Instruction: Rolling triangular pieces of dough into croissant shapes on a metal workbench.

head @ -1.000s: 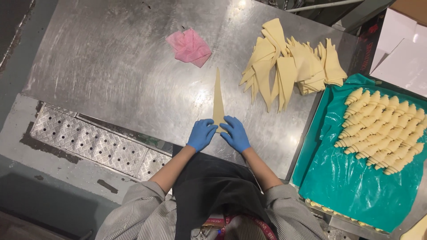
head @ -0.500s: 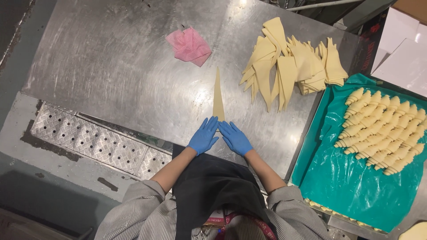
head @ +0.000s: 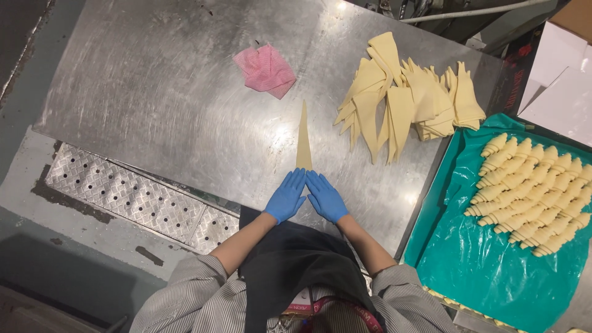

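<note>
Dough triangle: a long, narrow strip of pale dough [head: 303, 139] lies flat on the tabletop, its wide end under the fingertips of both hands and its thin tip pointing away from them.
Left hand: the left hand [head: 286, 196], in a blue glove, lies flat with fingers straight and together, fingertips on the near end of the strip.
Right hand: the right hand [head: 325, 196], also blue-gloved, lies flat the same way, its fingertips touching those of the left so the two form a wedge.
Tabletop: bare steel tabletop [head: 160, 105] spreads out beyond and to the left of the hands.
Cloth: a crumpled pink cloth [head: 265, 69] lies well beyond the hands, slightly to their left.
Cut dough: a heap of dough triangles [head: 404, 102] lies beyond the right hand.
Tray: a tray with a teal liner [head: 487, 265], to the right of the hands, holds rows of rolled croissants [head: 533, 194].
</note>
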